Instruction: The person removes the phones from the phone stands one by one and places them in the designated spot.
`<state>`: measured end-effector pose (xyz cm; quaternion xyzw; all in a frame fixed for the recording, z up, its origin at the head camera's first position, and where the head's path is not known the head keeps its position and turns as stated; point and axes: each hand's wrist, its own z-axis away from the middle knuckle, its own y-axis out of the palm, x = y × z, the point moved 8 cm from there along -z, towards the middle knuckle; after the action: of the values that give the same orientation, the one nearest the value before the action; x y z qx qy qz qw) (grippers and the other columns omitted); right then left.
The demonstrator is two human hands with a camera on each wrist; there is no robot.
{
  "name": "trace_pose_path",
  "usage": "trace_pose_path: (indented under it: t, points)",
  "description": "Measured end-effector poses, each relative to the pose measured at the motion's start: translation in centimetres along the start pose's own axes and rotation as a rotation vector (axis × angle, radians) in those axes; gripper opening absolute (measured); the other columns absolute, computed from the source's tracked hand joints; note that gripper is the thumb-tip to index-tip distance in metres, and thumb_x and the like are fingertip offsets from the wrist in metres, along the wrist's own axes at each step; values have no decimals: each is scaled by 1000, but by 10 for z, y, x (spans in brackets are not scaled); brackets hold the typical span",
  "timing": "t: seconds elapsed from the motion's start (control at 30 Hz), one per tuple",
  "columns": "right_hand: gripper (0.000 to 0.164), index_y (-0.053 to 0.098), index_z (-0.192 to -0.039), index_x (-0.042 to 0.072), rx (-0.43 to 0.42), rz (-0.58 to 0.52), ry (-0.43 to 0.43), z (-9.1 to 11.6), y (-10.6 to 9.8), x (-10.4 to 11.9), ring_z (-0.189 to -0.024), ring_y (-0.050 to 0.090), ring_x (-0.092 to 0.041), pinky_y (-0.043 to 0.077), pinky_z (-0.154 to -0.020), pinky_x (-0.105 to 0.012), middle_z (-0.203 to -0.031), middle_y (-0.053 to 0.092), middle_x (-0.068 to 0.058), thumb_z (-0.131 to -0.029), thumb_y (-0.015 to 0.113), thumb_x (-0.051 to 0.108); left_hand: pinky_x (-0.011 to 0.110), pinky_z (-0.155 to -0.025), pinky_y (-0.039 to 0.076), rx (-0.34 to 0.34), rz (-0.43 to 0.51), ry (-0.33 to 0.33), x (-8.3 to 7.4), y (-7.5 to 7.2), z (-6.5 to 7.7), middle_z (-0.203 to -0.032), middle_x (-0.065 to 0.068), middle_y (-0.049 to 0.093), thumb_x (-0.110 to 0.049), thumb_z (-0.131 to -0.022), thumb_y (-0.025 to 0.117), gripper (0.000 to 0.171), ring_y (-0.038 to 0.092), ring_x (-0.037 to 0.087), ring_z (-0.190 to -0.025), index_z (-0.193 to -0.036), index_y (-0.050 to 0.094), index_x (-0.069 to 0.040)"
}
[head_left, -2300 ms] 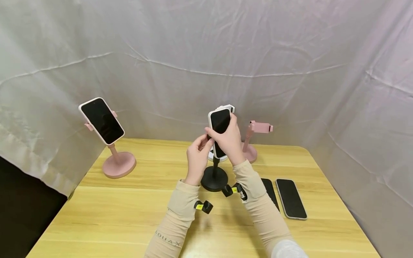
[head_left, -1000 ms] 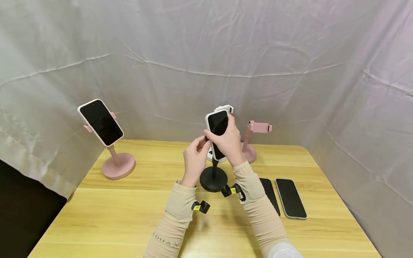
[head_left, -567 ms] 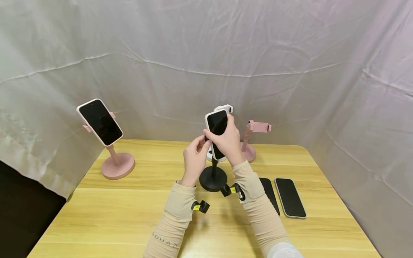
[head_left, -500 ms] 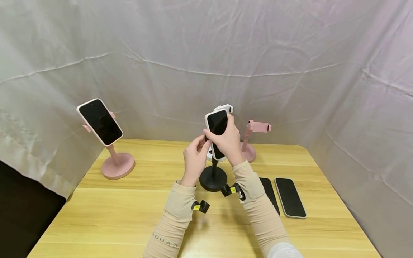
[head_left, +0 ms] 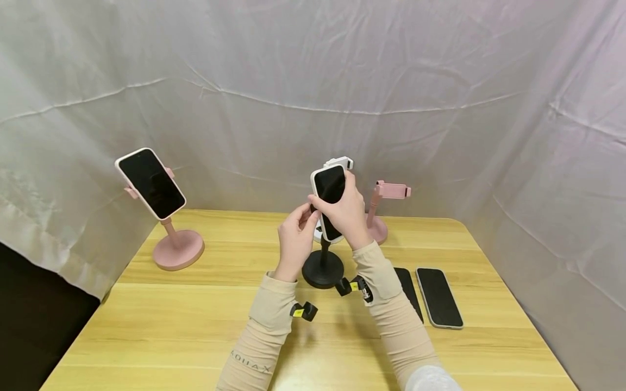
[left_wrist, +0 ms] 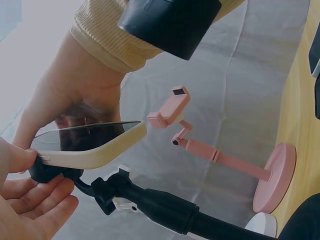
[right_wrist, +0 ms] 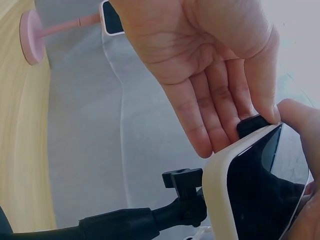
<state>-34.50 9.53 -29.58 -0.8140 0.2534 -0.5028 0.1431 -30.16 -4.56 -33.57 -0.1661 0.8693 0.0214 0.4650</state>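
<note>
The phone [head_left: 330, 184] at the frame's centre has a glossy, glass-like face; its pale case [left_wrist: 100, 154] is smooth and matt. The black stand [head_left: 323, 270] and the pink stand [head_left: 178, 251] at left look like matt plastic. The wood-grained bench [head_left: 195, 326] has a faint sheen; the backdrop [head_left: 274, 65] is creased, satiny cloth.

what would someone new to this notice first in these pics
Probably the white-edged phone in the centre, held by the right hand at a black stand, while the left hand pinches the stand's clamp at the phone's edge. Next might be the tilted phone mounted on a pink stand at the left, then the grey-edged phone lying flat at the right of the table.
</note>
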Motion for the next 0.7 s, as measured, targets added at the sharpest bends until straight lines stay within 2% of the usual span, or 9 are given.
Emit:
trace_pose_path:
  t: [0.7]
  points:
    - [91, 31, -147, 13, 28, 1, 1, -1, 0, 0, -91, 62, -33, 55, -71, -45, -111, 61, -19, -77, 78, 48, 40, -87, 58, 0, -4, -17, -1, -3, 0, -109, 18, 72, -21, -94, 65, 33, 69, 29, -98, -120, 67, -1]
